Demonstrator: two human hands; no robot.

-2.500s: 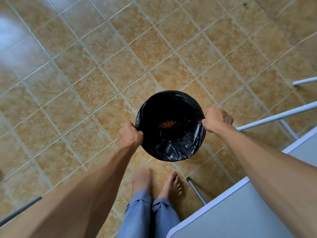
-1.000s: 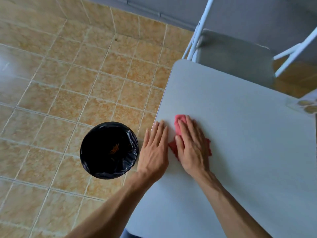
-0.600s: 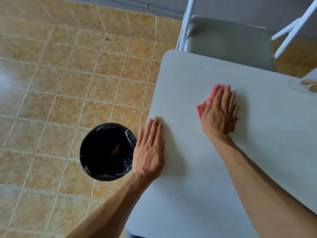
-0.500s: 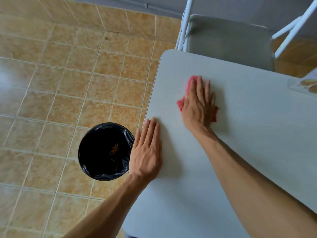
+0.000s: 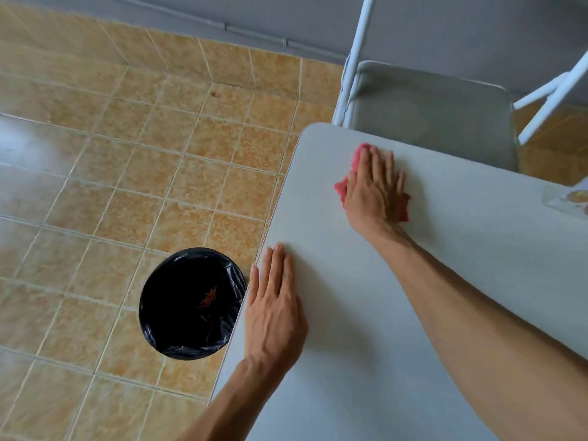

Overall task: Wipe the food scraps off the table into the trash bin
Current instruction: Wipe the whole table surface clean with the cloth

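A pink cloth [image 5: 342, 187] lies on the grey table [image 5: 366, 313] near its far left corner. My right hand [image 5: 377, 189] presses flat on the cloth with straight fingers and covers most of it. My left hand [image 5: 273, 310] rests flat on the table's left edge, fingers straight. A trash bin [image 5: 191, 303] lined with a black bag stands on the floor just left of the table edge, beside my left hand. Orange food scraps [image 5: 208, 297] lie at its bottom. I see no scraps on the table.
A grey folding chair [image 5: 436, 109] with white legs stands beyond the table's far edge. A clear container [image 5: 569, 200] with something brownish sits at the table's right edge. Tan floor tiles [image 5: 127, 173] spread to the left, with a grey wall base behind.
Earlier both hands held the bin's rim on the floor. Since then my right hand has been sliding the cloth over the table, now near the far left corner. My left hand stays flat at the edge.
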